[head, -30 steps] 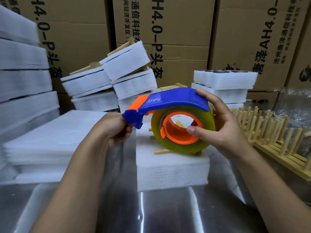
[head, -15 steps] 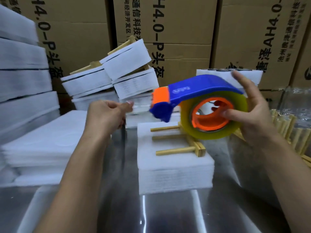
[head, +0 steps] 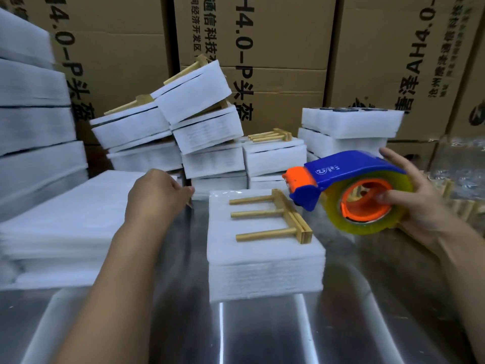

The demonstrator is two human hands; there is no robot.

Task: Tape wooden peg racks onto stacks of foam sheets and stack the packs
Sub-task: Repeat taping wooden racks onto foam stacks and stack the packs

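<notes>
While the right hand [head: 417, 203] is gripping the tape dispenser [head: 351, 174], the left hand [head: 154, 198] is curling its grip; round what, I cannot tell.

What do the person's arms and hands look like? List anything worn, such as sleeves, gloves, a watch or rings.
The left hand and right hand wear no gloves, and no rings show. The left forearm and right forearm are uncovered down to the picture's edge: no sleeve, watch or bracelet is in view. No tattoos or markings show.
</notes>
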